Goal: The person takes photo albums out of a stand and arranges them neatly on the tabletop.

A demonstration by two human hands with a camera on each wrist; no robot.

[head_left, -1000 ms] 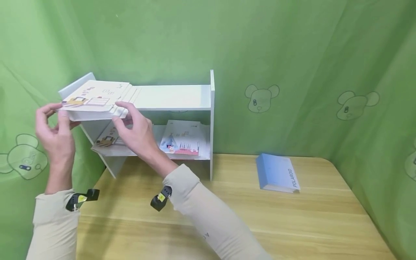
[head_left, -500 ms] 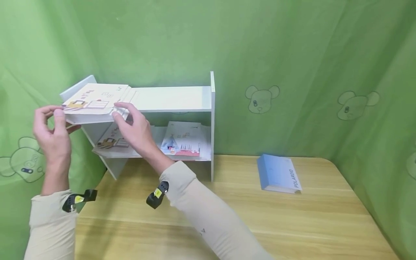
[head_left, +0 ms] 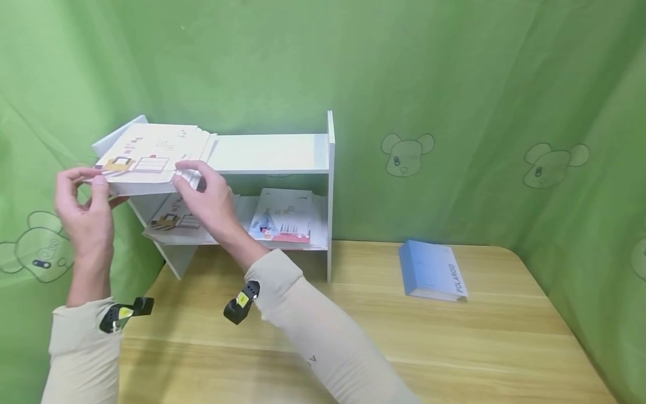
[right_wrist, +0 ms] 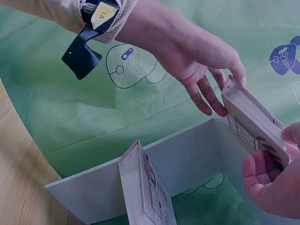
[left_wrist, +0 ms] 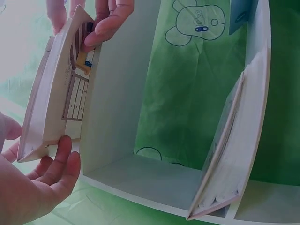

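Note:
A thick pale book (head_left: 146, 154) with a yellow truck drawing lies flat above the left end of the bookshelf's upper board. Its near edge juts out past the board. At its left near corner my left hand (head_left: 88, 207) pinches it, thumb on the near side. My right hand (head_left: 209, 196) holds the right near corner between thumb and fingers. The left wrist view shows the book (left_wrist: 54, 89) from below, with my left hand (left_wrist: 37, 187) at one end and my right fingers at the other. Stepped layers show along its right side; whether these are pages or another book I cannot tell.
The white bookshelf (head_left: 329, 196) stands at the table's back left. Its lower board carries a truck-cover book (head_left: 174, 219) on the left and a tent-picture book (head_left: 282, 216) on the right. A blue book (head_left: 434, 269) lies on the wooden table (head_left: 454, 348). Green curtain surrounds everything.
The held book's near edge has dropped slightly, and its cover faces up toward the head camera a little more. Both hands keep their hold. The other books have not moved.

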